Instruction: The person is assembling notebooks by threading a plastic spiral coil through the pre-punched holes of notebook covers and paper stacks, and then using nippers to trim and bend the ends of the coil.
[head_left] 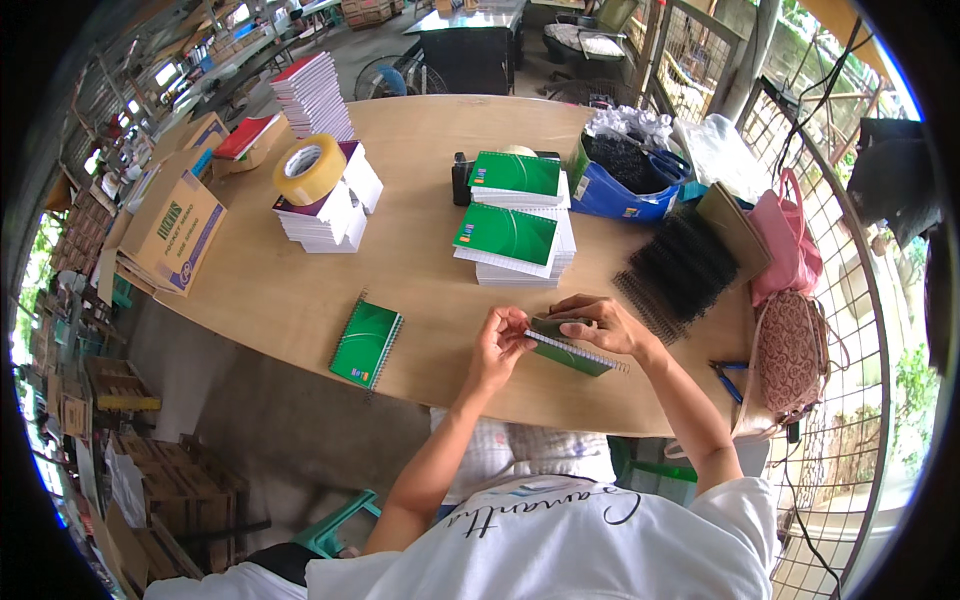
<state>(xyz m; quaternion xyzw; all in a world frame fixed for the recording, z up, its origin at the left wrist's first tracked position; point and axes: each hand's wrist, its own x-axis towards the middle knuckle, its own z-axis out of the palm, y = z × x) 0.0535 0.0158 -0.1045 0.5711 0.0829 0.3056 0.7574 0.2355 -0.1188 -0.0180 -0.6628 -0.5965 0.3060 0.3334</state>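
Looks like the binding step is underway here: both hands are working on one small green spiral notebook held at the near edge of the round wooden table, right in front of the person. The left hand is pinched shut on the notebook's left end, near the wire, and the right hand is clamped over the top of it, fingers curled on the cover. My guess is the coil is being seated or closed, so the next move would need a steady pinch along the wire edge without bending the pages. A finished-looking green notebook lies flat off to the left, well apart from the hands. Further back there are two stacks of green notebooks, and a pile of black binding coils sits loose on the table to the right. As for containers, the blue bin behind the stacks holds more black coils plus something with blue handles, maybe scissors, hard to tell. A roll of packing tape rests on a stack of purple-covered notebooks.
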